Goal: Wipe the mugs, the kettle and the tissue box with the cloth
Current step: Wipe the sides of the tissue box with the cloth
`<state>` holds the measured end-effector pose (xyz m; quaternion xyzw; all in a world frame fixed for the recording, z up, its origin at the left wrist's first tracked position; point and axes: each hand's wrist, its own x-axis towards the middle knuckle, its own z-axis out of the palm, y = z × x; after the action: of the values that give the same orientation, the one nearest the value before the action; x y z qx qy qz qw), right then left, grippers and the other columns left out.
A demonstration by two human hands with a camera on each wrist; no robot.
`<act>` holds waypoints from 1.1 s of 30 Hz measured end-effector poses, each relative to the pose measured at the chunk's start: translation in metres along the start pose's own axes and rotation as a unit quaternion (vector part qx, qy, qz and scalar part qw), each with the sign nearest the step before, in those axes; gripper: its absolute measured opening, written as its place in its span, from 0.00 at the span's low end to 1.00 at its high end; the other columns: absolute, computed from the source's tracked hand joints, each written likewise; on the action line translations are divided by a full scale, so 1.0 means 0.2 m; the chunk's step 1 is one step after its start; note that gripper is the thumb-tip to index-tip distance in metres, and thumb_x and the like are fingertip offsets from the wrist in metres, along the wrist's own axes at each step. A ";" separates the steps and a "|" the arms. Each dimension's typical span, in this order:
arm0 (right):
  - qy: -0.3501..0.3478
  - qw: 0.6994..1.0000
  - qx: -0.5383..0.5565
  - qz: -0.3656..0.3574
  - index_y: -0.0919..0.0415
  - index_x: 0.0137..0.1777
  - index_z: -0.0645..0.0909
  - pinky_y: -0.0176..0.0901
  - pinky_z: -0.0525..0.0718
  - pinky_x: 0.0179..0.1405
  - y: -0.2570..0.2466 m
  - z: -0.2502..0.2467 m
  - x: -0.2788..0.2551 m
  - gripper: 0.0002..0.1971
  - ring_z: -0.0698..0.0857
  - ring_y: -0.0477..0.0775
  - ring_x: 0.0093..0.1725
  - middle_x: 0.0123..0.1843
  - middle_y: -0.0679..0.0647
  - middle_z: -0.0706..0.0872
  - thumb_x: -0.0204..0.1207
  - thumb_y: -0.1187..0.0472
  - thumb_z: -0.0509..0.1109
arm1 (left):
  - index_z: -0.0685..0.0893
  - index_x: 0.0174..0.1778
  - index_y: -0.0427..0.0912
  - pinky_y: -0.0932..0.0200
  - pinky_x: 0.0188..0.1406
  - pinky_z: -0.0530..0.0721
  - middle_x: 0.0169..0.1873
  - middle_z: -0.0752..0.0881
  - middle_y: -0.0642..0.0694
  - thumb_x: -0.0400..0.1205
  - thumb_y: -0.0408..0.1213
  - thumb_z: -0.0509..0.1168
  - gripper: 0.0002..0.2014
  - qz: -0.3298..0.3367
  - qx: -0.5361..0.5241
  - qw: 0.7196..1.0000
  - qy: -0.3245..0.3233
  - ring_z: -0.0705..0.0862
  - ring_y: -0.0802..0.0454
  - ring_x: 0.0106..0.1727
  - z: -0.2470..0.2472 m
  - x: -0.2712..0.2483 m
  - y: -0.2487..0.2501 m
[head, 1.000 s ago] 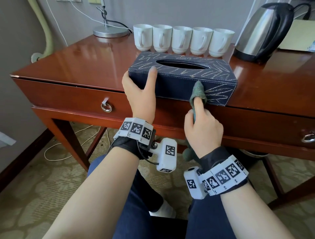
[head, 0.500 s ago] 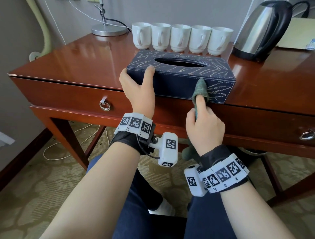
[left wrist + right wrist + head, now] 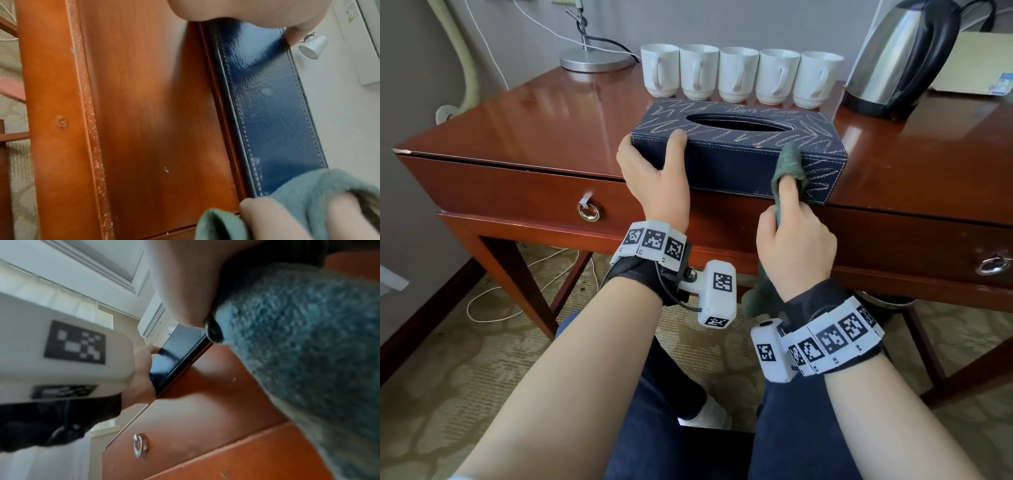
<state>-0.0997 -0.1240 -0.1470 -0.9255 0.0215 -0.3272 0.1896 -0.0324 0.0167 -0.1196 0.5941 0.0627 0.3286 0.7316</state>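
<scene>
A dark blue tissue box (image 3: 726,161) with pale scribbles lies at the desk's front edge. My left hand (image 3: 657,178) grips its left end, thumb on the top edge. My right hand (image 3: 796,240) holds a green cloth (image 3: 787,164) wrapped over the forefinger and presses it against the right part of the box's front face, near the top edge. The cloth's tail hangs below the wrist. The box front (image 3: 271,113) and the cloth (image 3: 304,191) also show in the left wrist view. Several white mugs (image 3: 739,73) stand in a row behind the box. A steel kettle (image 3: 904,58) stands at the back right.
The red-brown wooden desk (image 3: 517,126) has two drawers with ring pulls (image 3: 589,211). A lamp base (image 3: 595,61) with cables sits at the back left. A yellow pad (image 3: 976,65) lies behind the kettle. My knees are under the desk's front edge.
My right hand has slid the cloth rightward and upward along the box's front face. The left hand keeps its hold on the box's left end.
</scene>
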 end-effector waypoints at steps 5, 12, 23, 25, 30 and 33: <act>-0.036 0.999 -0.010 0.009 0.57 0.75 0.71 0.48 0.67 0.31 0.02 0.06 -0.09 0.23 0.84 0.71 0.35 0.42 0.64 0.84 0.80 0.62 0.60 | 0.72 0.64 0.49 0.50 0.72 0.74 0.59 0.76 0.54 0.69 0.55 0.69 0.29 -0.002 -0.001 1.000 0.003 0.76 0.54 0.65 0.00 0.01 -0.01; -0.047 0.999 0.005 -0.027 0.54 0.73 0.76 0.47 0.65 0.30 -0.01 0.07 -0.06 0.21 0.83 0.70 0.33 0.41 0.64 0.82 0.79 0.63 0.61 | 0.73 0.63 0.48 0.48 0.72 0.74 0.60 0.77 0.51 0.70 0.53 0.69 0.27 0.002 -0.002 1.000 0.007 0.77 0.52 0.65 0.01 0.01 -0.01; -0.059 0.998 0.000 -0.015 0.58 0.68 0.80 0.44 0.66 0.26 0.04 0.15 -0.16 0.22 0.81 0.68 0.24 0.33 0.64 0.82 0.74 0.66 0.67 | 0.71 0.63 0.49 0.48 0.72 0.73 0.58 0.76 0.54 0.64 0.61 0.66 0.34 0.013 0.001 1.000 0.010 0.77 0.51 0.66 0.01 0.01 -0.01; -0.053 0.998 0.007 -0.033 0.59 0.64 0.83 0.41 0.64 0.23 0.01 0.16 -0.15 0.21 0.78 0.65 0.19 0.29 0.63 0.80 0.69 0.67 0.69 | 0.71 0.63 0.49 0.50 0.72 0.74 0.58 0.75 0.55 0.64 0.61 0.65 0.34 0.010 0.003 1.000 0.009 0.77 0.53 0.65 0.01 0.01 -0.01; -0.006 0.999 0.012 -0.040 0.56 0.64 0.82 0.41 0.64 0.25 0.02 0.15 -0.10 0.21 0.78 0.66 0.20 0.30 0.62 0.79 0.71 0.64 0.63 | 0.72 0.69 0.43 0.49 0.73 0.72 0.60 0.75 0.54 0.69 0.56 0.68 0.34 0.005 0.007 1.000 0.009 0.76 0.52 0.67 0.01 0.00 -0.01; 0.003 1.000 0.000 -0.025 0.57 0.63 0.82 0.40 0.64 0.24 0.08 0.14 -0.13 0.19 0.78 0.65 0.20 0.31 0.61 0.79 0.72 0.64 0.63 | 0.72 0.71 0.40 0.49 0.73 0.72 0.61 0.75 0.52 0.72 0.52 0.68 0.34 0.005 0.004 1.000 0.011 0.76 0.52 0.67 0.00 0.01 -0.01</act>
<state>-0.1015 -0.1256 -0.1873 -0.9246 -0.0009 -0.3350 0.1812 -0.0298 0.0165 -0.1212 0.5940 0.0686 0.3386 0.7265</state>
